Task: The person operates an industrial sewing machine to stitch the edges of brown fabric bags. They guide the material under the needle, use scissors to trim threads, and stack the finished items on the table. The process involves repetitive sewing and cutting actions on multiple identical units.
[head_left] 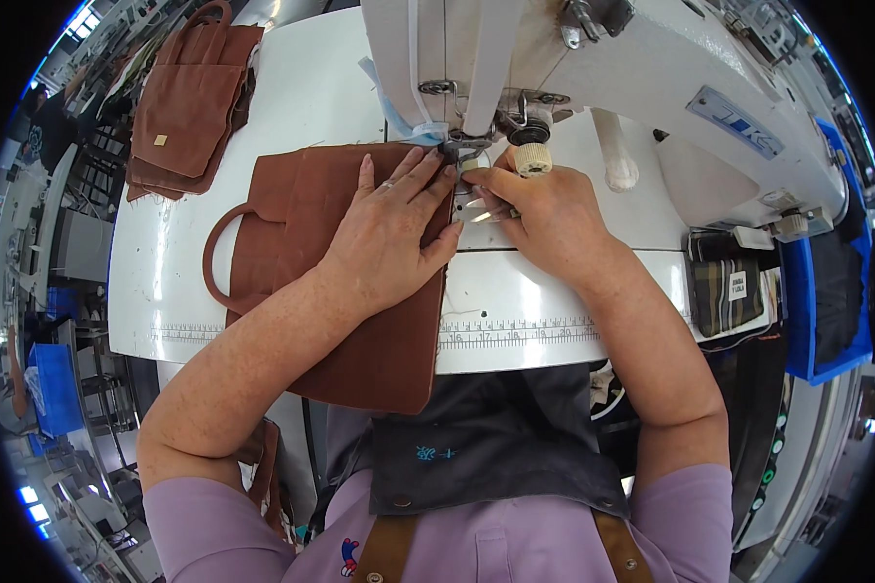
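Just left of centre in the frame, a brown leather-looking bag piece [360, 360] lies flat on the glossy white tabletop [301, 78], its lower end hanging past the front edge. It's smooth and matte, basically a rounded-corner rectangle, with a soft curved loop handle [212, 255] off its left side. Left hand [389, 219] is palm-down on it, fingers fairly straight and a bit spread, pressing rather than gripping. Right hand [551, 209] is half curled by the piece's upper right edge, fingertips right around the presser foot area; can't tell if it's actually pinching anything, and some shiny metal shows under the fingers.

Top of the frame is the chunky white-enamelled sewing machine [651, 78] with a ribbed cream knob [533, 158]. Upper left has a stack of similar brown pieces [190, 107], raw-edged, with a little gold plate [160, 140]. Far right: a plaid fabric item [715, 301] and a blue plastic crate [797, 311].
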The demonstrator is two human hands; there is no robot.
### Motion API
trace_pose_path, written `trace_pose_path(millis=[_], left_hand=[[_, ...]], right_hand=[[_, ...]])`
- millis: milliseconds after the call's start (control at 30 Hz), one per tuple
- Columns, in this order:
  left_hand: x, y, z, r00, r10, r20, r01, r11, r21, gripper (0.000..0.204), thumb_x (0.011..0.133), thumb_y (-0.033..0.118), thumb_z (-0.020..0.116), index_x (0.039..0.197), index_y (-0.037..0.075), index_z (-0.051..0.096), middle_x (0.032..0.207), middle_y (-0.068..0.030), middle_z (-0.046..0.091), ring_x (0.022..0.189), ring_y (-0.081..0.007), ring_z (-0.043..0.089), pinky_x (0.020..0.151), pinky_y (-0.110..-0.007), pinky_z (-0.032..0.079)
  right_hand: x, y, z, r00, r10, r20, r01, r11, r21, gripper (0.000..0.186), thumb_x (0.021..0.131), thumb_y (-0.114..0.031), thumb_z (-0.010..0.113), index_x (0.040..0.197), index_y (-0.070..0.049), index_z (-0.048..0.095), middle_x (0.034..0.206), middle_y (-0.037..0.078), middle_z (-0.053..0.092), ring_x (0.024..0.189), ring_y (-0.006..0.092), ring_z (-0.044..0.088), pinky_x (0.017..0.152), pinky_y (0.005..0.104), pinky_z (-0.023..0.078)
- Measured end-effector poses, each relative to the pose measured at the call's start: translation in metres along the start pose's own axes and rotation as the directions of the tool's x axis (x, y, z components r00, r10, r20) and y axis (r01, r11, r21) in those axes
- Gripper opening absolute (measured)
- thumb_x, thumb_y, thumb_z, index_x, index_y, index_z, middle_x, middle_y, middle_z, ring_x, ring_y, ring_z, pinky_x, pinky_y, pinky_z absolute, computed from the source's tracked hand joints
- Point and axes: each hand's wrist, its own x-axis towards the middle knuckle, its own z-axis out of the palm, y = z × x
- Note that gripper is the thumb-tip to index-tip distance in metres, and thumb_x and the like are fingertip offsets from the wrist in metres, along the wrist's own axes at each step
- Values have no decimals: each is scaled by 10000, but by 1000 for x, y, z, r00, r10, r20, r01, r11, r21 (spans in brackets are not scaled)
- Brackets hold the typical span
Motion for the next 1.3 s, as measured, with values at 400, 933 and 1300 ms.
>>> trace_pose_path(millis=[400,933,1300], left_hand=[[-4,15,-3,998,-32,58,24,992,127,708,1003,467,590,1521,2,464,1601,-217,425,1543,-374,308,1231,-657,188],[-117,56,-40,996,75,-53,-91,904,-418,338,786,131,876,1086,28,760,1256,-139,732,1205,-293,698,1139,-506,472],[-122,50,-45,995,-86,-52,33,768,-639,152,869,-20,719,985,38,800,1097,-97,790,1045,-214,762,1129,-529,468]], right_hand=[[-14,-8,-13,986,-116,-117,113,993,-36,172,821,-173,771,987,-145,739,826,46,661,713,295,690,621,430,542],[-152,-113,21,916,327,233,-364,431,826,316,924,-165,804,1180,11,739,773,40,675,690,104,623,658,288,521],[-133,-124,28,829,324,457,-498,53,866,264,971,-139,728,745,-53,622,679,-33,621,655,23,529,613,240,430]])
